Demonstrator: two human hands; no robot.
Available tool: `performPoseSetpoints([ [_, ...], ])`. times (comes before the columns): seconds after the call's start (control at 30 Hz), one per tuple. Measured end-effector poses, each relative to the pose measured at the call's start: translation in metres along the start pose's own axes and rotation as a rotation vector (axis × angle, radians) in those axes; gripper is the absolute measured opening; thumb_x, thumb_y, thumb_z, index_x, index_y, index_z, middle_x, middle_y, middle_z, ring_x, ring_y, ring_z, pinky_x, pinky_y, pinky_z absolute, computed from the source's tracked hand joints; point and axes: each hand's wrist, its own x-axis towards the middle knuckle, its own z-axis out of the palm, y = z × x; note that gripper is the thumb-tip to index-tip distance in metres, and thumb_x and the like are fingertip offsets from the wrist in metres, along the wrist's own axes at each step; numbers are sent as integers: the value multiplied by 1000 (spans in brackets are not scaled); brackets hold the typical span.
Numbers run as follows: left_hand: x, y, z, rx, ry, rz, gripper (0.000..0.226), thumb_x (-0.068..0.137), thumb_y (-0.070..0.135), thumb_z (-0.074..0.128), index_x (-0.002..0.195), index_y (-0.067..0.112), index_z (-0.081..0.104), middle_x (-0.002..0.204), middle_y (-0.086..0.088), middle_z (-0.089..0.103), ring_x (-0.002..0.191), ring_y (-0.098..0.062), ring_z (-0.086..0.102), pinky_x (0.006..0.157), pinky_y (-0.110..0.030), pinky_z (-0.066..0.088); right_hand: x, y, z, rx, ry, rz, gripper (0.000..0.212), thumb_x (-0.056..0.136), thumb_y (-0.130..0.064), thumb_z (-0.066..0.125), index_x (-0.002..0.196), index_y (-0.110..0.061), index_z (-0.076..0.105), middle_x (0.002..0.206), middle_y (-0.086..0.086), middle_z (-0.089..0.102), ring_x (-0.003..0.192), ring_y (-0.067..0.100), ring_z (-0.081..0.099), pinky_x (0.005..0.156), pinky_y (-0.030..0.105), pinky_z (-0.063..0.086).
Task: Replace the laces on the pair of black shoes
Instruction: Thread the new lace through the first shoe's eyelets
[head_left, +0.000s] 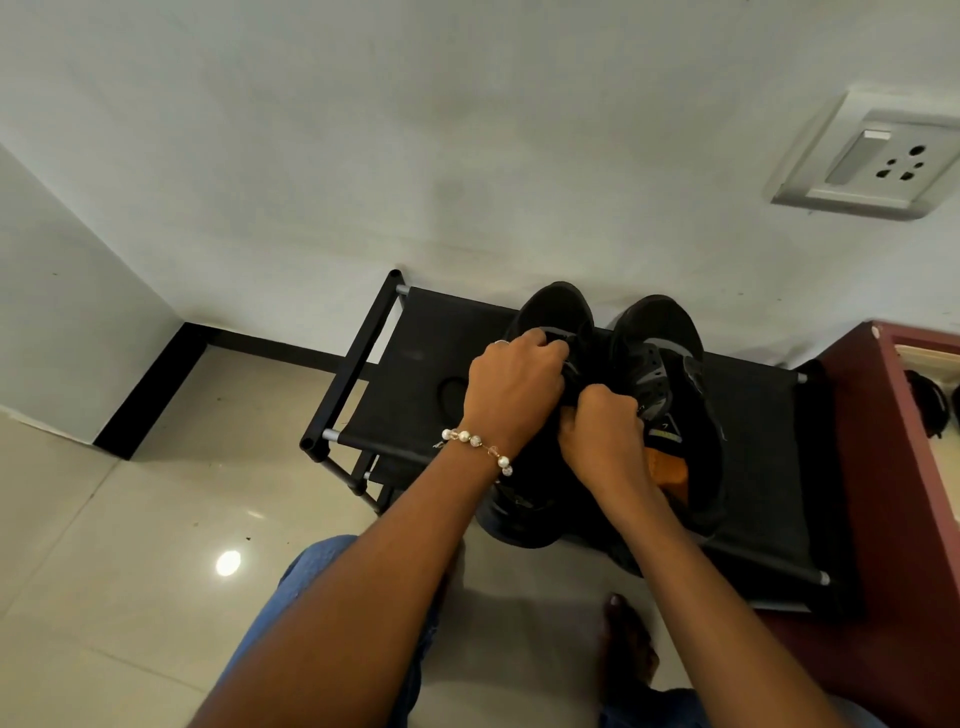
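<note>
No legible text, brand, number or sign in the head view.

- Right shoe (670, 395), black: pale grey overlay stripes on the upper and a small yellowish tab near the tongue; any marks on the tab are too small and blurred to read.
- Left shoe (550, 312), black: no lettering shows; most of its upper is hidden.
- Wall socket (878, 161), white plate with grey insert: pin holes and a switch only, no marking readable.
- Shoe rack (415, 358), black fabric shelf: a faint oval mark on the cloth, not readable as a logo or a word.
</note>
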Motion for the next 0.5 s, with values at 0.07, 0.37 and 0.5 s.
performPoseSetpoints([
  [0.07, -1, -1, -1, -23, 53, 3, 9, 80, 14, 65, 71, 12, 62, 68, -3, 58, 51, -25, 53, 46, -25, 29, 0, -1, 5, -10, 8, 8, 22, 100, -16, 43, 80, -9, 44, 69, -1, 38, 67, 21, 47, 62, 29, 36],
  [0.37, 6, -13, -14, -747, -34, -740, 7, 83, 20, 66, 80, 14, 69, 79, 0, 70, 76, -17, 66, 66, -30, 53, 1, -1, 17, 42, 84, 70, 26, 99, -13, 41, 103, 6, 57, 100, 22, 63, 90, 40, 61, 66, 32, 37],
  [0.5, 8, -14, -23, -891, -133, -661, 18, 88, 6, 55, 94, 13, 71, 89, -1, 69, 84, -16, 66, 76, -29, 57, 2, 0, 16, 53, 63, 98, 24, 99, -12, 42, 104, 5, 58, 102, 22, 62, 93, 40, 62, 66, 32, 39],
])
